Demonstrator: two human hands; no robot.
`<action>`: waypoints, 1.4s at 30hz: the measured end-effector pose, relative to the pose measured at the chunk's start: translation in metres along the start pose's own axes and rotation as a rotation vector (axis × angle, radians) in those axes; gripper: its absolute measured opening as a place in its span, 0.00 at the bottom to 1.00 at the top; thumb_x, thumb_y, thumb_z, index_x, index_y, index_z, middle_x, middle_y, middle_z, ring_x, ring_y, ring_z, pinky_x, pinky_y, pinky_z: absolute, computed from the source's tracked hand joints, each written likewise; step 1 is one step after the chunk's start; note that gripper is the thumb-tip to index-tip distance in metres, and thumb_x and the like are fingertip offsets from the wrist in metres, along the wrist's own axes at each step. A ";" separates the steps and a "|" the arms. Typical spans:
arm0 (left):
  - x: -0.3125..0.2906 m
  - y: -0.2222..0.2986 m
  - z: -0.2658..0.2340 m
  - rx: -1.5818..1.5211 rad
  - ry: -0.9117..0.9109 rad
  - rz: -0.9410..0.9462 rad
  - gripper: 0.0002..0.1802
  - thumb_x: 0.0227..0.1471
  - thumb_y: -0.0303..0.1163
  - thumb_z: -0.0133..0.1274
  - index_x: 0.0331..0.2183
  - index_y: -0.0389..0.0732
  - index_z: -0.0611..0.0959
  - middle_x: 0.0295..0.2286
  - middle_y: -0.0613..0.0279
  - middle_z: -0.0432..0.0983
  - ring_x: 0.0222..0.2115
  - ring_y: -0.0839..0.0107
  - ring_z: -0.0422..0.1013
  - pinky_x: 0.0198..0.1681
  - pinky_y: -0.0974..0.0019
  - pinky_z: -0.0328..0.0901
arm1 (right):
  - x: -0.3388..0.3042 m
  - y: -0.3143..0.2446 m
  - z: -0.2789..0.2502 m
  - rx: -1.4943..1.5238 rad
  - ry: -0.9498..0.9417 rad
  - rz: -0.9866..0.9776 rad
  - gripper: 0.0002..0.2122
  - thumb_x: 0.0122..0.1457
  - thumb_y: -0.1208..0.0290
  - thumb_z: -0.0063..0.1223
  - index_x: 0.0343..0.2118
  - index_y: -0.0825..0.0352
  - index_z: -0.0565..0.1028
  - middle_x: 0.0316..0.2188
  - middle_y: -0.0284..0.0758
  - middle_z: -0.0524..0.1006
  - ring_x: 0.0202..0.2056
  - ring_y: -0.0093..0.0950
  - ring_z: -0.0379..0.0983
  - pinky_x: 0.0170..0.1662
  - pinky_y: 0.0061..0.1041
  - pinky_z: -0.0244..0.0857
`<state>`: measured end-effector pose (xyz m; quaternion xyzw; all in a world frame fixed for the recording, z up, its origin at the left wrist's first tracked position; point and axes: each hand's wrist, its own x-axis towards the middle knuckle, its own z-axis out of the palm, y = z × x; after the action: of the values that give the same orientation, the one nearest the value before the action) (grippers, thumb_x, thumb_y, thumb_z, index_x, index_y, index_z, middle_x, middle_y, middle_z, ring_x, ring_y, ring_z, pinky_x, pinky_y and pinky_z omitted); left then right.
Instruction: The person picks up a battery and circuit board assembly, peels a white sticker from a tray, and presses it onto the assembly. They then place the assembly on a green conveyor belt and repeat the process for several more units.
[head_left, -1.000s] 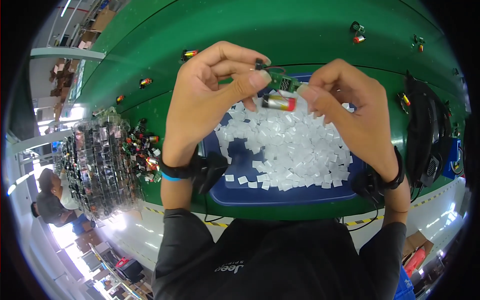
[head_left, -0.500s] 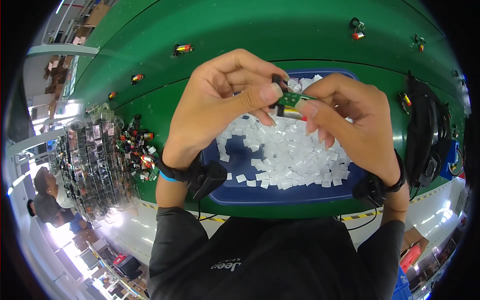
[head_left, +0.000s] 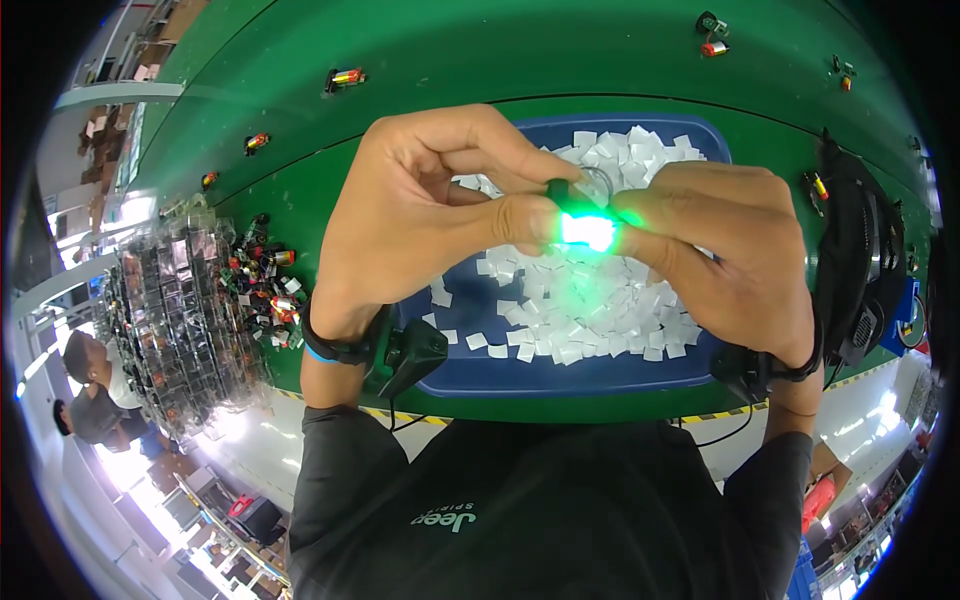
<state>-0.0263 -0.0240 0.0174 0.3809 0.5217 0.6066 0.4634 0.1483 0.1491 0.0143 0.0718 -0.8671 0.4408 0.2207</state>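
- Standing over the green surface [head_left: 300, 120], the person in the dark shirt [head_left: 540, 510] has both wrists strapped with black bands, a small black device hanging off each.
- Just past the wrists sits a blue tray [head_left: 470, 365] heaped with small white squares [head_left: 590, 320] — the hands work right above it.
- The left hand [head_left: 420, 215] pinches a small component [head_left: 585, 230] between thumb and forefinger; the right hand [head_left: 725, 255] closes its grip on the same piece from the other side.
- What changed: a second ago the piece showed as a dull green board with a red-and-silver cylinder, held apart between the hands. Now the fingers are pressed close and it glows bright green — I'd judge the part has just been made to light up, a check that looks passed.
- Off to the left lies a pile of clear packets [head_left: 175, 310] with a scatter of red parts [head_left: 265, 290].
- Farther out, single cylinders [head_left: 343, 78] lie spaced along the surface.
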 end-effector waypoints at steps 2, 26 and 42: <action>0.001 0.000 -0.002 0.030 -0.017 0.011 0.12 0.50 0.21 0.65 0.38 0.30 0.83 0.37 0.50 0.82 0.33 0.72 0.79 0.35 0.71 0.76 | 0.000 -0.001 0.000 -0.022 -0.004 -0.002 0.08 0.50 0.80 0.65 0.33 0.73 0.81 0.18 0.37 0.73 0.17 0.30 0.68 0.20 0.26 0.57; 0.014 -0.005 0.009 1.114 0.198 0.900 0.12 0.45 0.21 0.63 0.36 0.45 0.87 0.43 0.55 0.76 0.41 0.66 0.73 0.42 0.66 0.72 | 0.005 -0.007 -0.004 0.150 0.291 0.355 0.13 0.50 0.86 0.65 0.40 0.75 0.78 0.38 0.38 0.82 0.32 0.22 0.79 0.32 0.17 0.74; -0.001 0.006 0.016 0.159 0.022 -0.073 0.17 0.61 0.30 0.56 0.48 0.31 0.75 0.34 0.55 0.78 0.31 0.72 0.76 0.34 0.68 0.74 | 0.004 -0.008 -0.001 0.068 0.176 0.296 0.11 0.52 0.84 0.64 0.39 0.74 0.79 0.35 0.37 0.82 0.31 0.23 0.81 0.36 0.18 0.73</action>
<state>-0.0118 -0.0207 0.0260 0.3905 0.5867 0.5501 0.4479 0.1482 0.1453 0.0227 -0.0882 -0.8302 0.5019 0.2261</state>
